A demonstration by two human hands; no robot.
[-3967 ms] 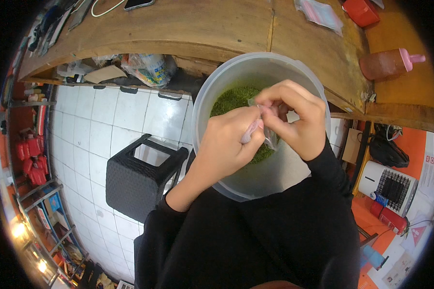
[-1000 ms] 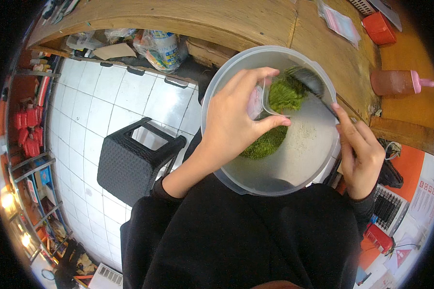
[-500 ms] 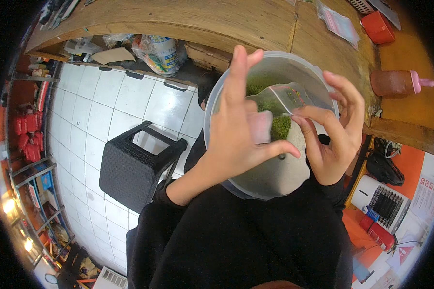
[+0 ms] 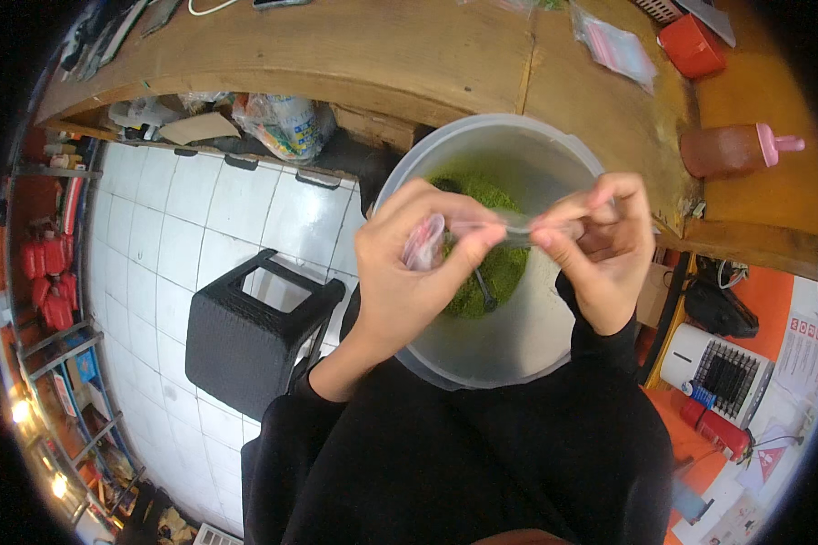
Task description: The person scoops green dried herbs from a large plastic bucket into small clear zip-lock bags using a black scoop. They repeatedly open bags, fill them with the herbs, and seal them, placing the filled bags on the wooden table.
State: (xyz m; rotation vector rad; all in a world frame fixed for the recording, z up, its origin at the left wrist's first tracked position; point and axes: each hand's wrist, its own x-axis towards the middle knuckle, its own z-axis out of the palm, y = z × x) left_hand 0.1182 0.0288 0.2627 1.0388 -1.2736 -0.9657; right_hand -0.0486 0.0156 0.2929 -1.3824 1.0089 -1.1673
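Note:
My left hand (image 4: 393, 268) and my right hand (image 4: 606, 259) meet above a large translucent tub (image 4: 580, 150) at my lap. Between their thumbs and fingers they pinch the edge of a small clear plastic bag (image 4: 516, 229), blurred by motion. Several folded clear bags with pinkish edges (image 4: 423, 243) are also tucked in my left palm. Inside the tub lies a heap of green crumbly material (image 4: 509, 272). A dark-handled utensil (image 4: 487, 292) rests in it; its far end is partly hidden by my left hand.
Beyond the tub is a wooden workbench (image 4: 336, 54) with a pack of plastic bags (image 4: 616, 50), a red container (image 4: 691, 45) and a pink-capped bottle (image 4: 727, 150). A black stool (image 4: 245, 336) stands left on white tiles. At right are a white appliance (image 4: 718, 372) and a red cylinder (image 4: 713, 427).
My left hand, spread with its fingers apart before, has turned and pinches the small bag alongside my right hand. The bag has come lower, and more of the green heap shows.

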